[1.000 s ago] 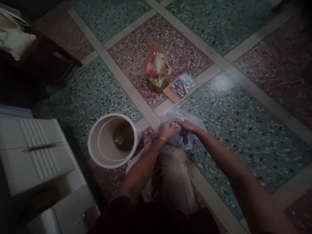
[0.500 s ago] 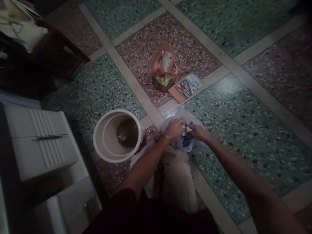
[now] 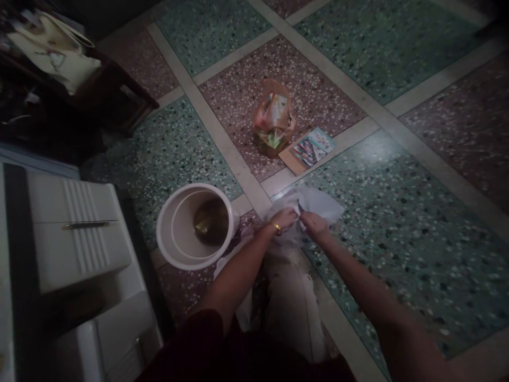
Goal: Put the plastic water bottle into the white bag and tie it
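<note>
Since the earlier frames both hands have drawn closer together over the white plastic bag [image 3: 318, 203] on the floor. The left hand [image 3: 284, 218] and right hand [image 3: 314, 225] each pinch the bag's gathered top with closed fingers, just right of the cream bucket [image 3: 169, 236].

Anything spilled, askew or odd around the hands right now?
No spill shows. Left hand and right hand pinch a crumpled white plastic bag on the floor. The white bucket stands upright. A booklet lies loose beside the orange bag.
</note>
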`<state>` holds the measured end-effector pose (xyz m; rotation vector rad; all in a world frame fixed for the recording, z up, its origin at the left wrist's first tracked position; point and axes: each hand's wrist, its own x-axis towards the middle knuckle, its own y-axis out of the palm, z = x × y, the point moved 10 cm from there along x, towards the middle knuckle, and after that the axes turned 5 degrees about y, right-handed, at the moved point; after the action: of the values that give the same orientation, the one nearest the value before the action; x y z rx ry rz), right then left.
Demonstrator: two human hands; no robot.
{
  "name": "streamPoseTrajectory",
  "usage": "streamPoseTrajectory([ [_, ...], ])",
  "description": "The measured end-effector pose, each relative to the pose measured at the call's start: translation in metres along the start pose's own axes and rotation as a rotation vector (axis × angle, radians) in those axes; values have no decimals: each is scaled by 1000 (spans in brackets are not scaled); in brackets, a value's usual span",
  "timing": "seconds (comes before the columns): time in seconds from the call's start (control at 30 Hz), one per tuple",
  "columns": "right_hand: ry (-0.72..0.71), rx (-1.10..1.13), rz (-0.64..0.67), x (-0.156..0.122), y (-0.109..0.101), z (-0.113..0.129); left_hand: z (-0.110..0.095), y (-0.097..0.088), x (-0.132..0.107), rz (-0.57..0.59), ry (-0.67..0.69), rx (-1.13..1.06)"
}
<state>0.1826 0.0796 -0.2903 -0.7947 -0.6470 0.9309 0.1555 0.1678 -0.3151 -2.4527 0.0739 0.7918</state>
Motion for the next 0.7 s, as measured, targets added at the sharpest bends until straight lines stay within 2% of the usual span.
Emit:
streamPoseTrajectory([
  [0.2, 149, 9, 9, -6, 2, -21, 5, -3, 6, -165, -39, -100],
  [0.37, 335, 10, -13, -13, -6, -46, 6, -28, -1, -280, -124, 27],
  [0.47, 497, 26, -39, -29, -5, -61, 15, -39, 3, -292, -189, 124],
  [0.6, 766, 90, -70, -62, 3, -84, 38, -41, 15, -250, -264, 212],
  [0.7, 924, 204, -69, -75, 6, -98, 46, -47, 18, -239, -301, 246],
])
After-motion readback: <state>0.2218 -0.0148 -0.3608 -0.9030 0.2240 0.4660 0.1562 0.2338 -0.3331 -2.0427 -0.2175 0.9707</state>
